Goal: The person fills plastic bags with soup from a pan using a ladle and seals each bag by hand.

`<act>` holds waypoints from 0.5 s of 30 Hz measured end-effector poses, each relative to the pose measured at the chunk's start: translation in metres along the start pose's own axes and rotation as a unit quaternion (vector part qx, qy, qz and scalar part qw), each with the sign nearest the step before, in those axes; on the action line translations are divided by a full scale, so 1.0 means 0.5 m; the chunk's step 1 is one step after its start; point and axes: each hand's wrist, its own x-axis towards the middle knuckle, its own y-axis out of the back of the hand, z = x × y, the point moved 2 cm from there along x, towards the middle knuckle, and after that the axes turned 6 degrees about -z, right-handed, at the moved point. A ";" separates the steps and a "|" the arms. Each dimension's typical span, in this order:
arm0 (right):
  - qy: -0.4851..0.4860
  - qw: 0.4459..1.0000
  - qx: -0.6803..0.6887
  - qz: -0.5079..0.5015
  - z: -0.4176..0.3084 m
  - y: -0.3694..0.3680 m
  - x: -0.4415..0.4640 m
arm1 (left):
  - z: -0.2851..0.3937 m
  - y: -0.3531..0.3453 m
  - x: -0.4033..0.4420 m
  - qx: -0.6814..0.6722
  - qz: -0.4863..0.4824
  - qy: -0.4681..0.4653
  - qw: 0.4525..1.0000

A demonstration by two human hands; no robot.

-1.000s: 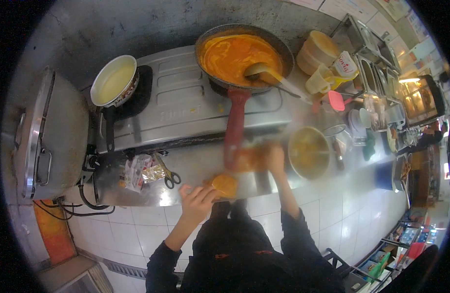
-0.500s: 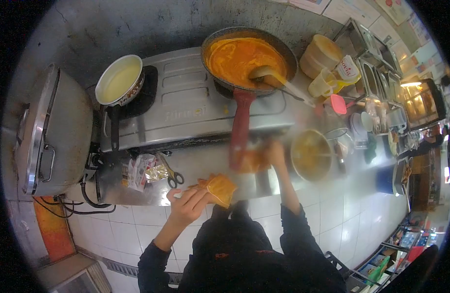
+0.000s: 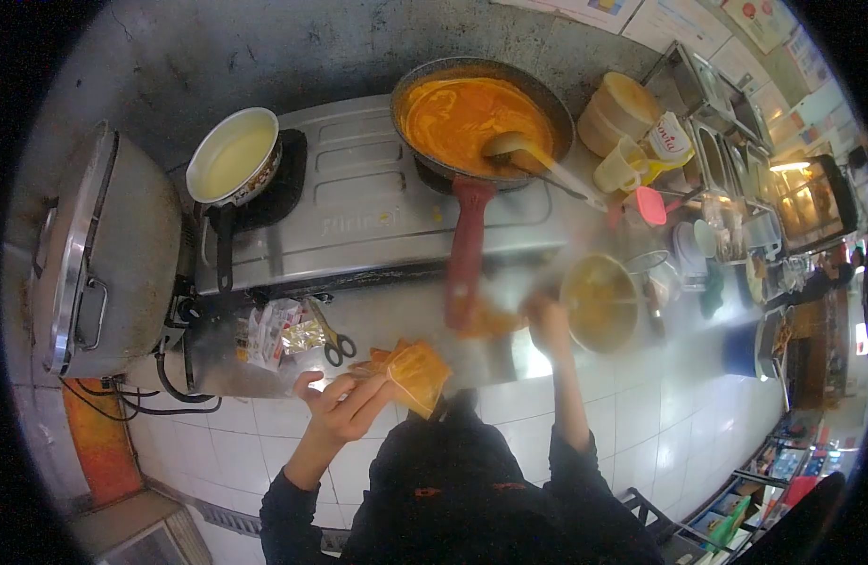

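My left hand (image 3: 344, 400) is closed on a folded orange-yellow sheet (image 3: 415, 377), held at the counter's front edge. Close to the left rim of a metal bowl (image 3: 599, 303) with yellowish contents is my right hand (image 3: 547, 325); its fingers are curled and blurred, and what they hold is too small to make out. An orange item (image 3: 490, 322) lies between the hands, partly under the red handle (image 3: 469, 245) of a pan. Orange sauce (image 3: 471, 113) fills that pan, with a ladle (image 3: 514, 144) resting in it.
Scissors (image 3: 336, 345) and opened packets (image 3: 275, 334) lie on the counter at left. A small pot (image 3: 233, 155) of pale liquid sits on the stove (image 3: 358, 235). Beyond the bowl are a clear jug (image 3: 622, 165), a pink scoop (image 3: 650, 204) and metal containers. A large lidded vessel (image 3: 123, 245) stands far left.
My left hand has moved left and down with the orange-yellow sheet, which now appears spread wider. My right hand has shifted slightly down and towards the bowl. The view has shifted a little.
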 end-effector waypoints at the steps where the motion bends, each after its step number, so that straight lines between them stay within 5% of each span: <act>1: 0.021 1.000 -0.012 -0.004 -0.008 0.005 -0.008 | 0.000 0.002 0.001 -0.001 0.001 0.006 1.000; 6: 0.024 0.996 0.048 -0.072 -0.040 0.034 -0.012 | -0.001 0.016 0.011 0.020 -0.008 0.010 1.000; 8: -0.104 0.913 0.360 -0.165 -0.007 0.015 0.005 | 0.000 0.018 0.011 0.015 -0.002 0.013 1.000; 13: -0.114 0.922 0.339 -0.147 0.062 -0.102 0.058 | -0.002 0.010 0.009 -0.056 -0.005 0.039 0.998; 15: -0.078 0.993 0.077 -0.048 0.079 -0.136 0.071 | 0.002 0.007 0.007 -0.062 -0.015 0.044 0.997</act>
